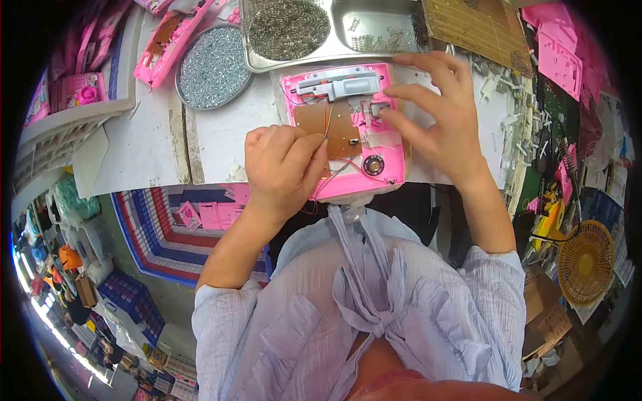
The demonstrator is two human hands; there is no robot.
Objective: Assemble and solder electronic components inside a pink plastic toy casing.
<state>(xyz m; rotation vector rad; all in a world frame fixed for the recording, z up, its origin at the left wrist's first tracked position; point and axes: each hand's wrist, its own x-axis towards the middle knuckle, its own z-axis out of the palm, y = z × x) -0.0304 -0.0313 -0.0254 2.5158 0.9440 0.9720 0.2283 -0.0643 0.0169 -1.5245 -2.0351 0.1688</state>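
In front of me lies a pink plastic housing [391,160] with its inside facing up. It holds a brown circuit board [307,120], a grey plastic bar-shaped part [358,85] along its far side and a small round black speaker [372,165] near its front right. My left hand [284,164] is closed over the board's left part, its thumb and forefinger pinching thin coloured wires [330,120]. Over the right edge of the housing, my right hand [441,117] has its fingers apart. Its thumb tip is close to a small grey piece [379,108]; whether they touch I cannot tell.
Behind the housing stands a metal tray [334,50] with many small springs. A round dish of screws [214,67] is at its left. White plastic pieces [491,83] lie on the right, below a brown board [478,30]. Pink parts [221,214] sit in a crate lower left.
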